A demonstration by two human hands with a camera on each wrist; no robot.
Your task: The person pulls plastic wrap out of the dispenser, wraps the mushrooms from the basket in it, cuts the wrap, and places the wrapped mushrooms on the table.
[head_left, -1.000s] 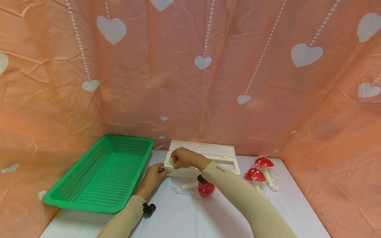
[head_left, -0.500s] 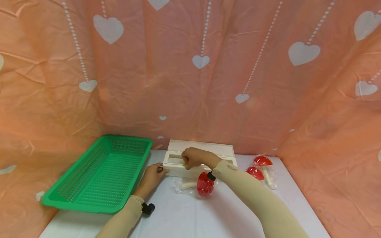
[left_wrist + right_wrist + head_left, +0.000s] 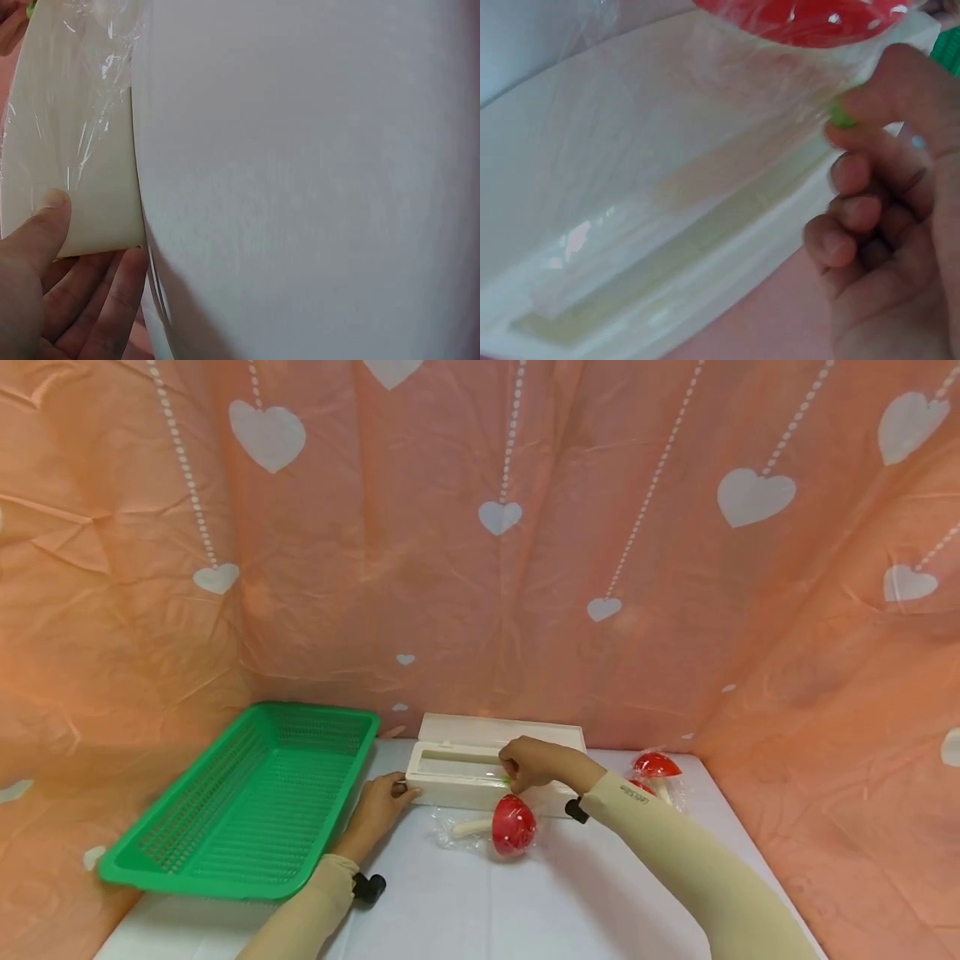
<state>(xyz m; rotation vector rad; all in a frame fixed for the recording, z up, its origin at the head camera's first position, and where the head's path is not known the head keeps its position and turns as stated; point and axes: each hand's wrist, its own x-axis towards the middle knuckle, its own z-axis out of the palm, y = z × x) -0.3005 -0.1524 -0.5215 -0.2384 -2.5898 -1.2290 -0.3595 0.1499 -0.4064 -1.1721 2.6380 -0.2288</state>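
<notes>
A long white cling film dispenser [image 3: 450,789] stands near the back of the table, its lid [image 3: 491,727] raised behind it. My left hand [image 3: 378,806] grips its left end; in the left wrist view the thumb [image 3: 46,221] lies on the front face and the fingers reach round the end. My right hand [image 3: 534,766] pinches a small green slide cutter [image 3: 843,114] at the dispenser's front edge, right of its middle. Clear film [image 3: 94,90] hangs over the front face. Directly in front lies a toy mushroom [image 3: 513,827] with a red cap and white stem, on the film.
To the left stands a large green perforated basket [image 3: 247,814]. Two more film-wrapped red mushrooms lie at the right, the rear one's cap [image 3: 656,765] showing beyond my right sleeve [image 3: 667,835]. A pink curtain [image 3: 450,568] with hearts closes the back and sides.
My right hand has slid rightward along the dispenser's front edge with the green slide cutter, from its left end to right of its middle. My left hand keeps hold of the left end.
</notes>
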